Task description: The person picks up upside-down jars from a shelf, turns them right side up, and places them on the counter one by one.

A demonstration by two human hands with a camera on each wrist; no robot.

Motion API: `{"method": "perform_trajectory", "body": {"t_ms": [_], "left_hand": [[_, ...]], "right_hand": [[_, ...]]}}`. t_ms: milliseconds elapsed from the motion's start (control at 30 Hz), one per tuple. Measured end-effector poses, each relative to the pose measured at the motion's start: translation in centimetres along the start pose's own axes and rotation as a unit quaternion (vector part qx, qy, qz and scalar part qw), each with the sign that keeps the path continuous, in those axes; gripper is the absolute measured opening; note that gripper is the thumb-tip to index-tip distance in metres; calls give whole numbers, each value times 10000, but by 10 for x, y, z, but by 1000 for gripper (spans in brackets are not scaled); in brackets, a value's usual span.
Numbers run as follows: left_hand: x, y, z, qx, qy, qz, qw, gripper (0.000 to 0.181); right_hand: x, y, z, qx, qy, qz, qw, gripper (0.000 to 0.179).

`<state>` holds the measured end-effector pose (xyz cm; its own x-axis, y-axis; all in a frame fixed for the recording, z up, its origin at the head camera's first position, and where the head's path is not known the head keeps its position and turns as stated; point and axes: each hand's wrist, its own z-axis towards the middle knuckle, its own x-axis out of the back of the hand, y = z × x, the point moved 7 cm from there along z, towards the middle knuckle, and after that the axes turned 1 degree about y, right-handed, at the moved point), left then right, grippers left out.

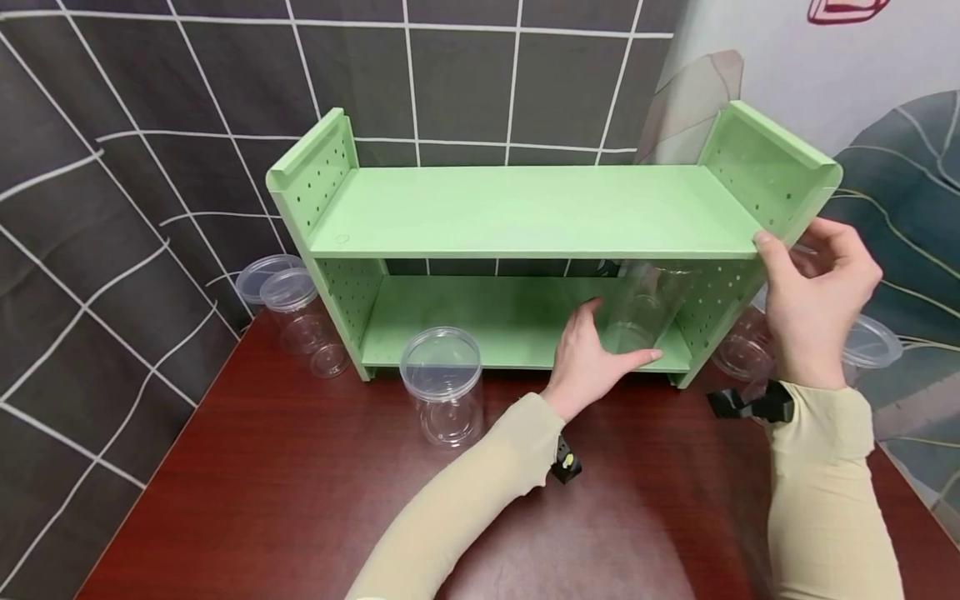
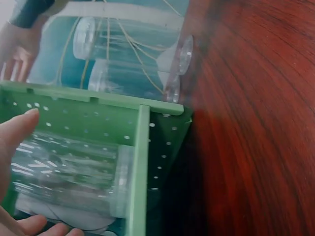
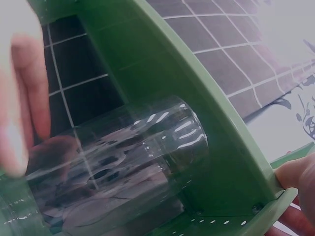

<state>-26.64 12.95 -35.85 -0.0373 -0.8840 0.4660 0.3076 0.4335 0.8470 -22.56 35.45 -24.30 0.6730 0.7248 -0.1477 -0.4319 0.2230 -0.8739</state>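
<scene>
A pale green two-tier shelf stands on the dark red table. On its lower board, near the right side panel, a clear plastic jar stands upright. My left hand is in front of that jar, its thumb and fingers spread to either side; in the left wrist view the jar lies between them. My right hand grips the shelf's right side, thumb on the upper board's front corner, fingers round behind the panel. In the right wrist view the thumb presses the green edge.
A lidded clear jar stands on the table before the shelf. More clear jars stand at its left, and others at its right, partly behind my right hand. A grey tiled-pattern wall rises close behind.
</scene>
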Motion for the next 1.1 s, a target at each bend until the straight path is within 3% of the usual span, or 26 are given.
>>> {"method": "perform_trajectory", "body": {"t_ms": [300,533,867,1100], "left_hand": [[-23,-6,6,355,122,236,9990,100],[-35,-9,10,270,169,631,9975,99],[-37,-11,13,119,177,637,9977,84],[-33,-12,9,158,32,304,9994,81]], "right_hand": [[0,1,0,-59,62,279,9996,33],[-1,0,-1,-88,60,226,9997,33],[-1,-1,-1,-47,40,198,9998,33],[-1,-1,-2,-97,35,234,9997,33]]}}
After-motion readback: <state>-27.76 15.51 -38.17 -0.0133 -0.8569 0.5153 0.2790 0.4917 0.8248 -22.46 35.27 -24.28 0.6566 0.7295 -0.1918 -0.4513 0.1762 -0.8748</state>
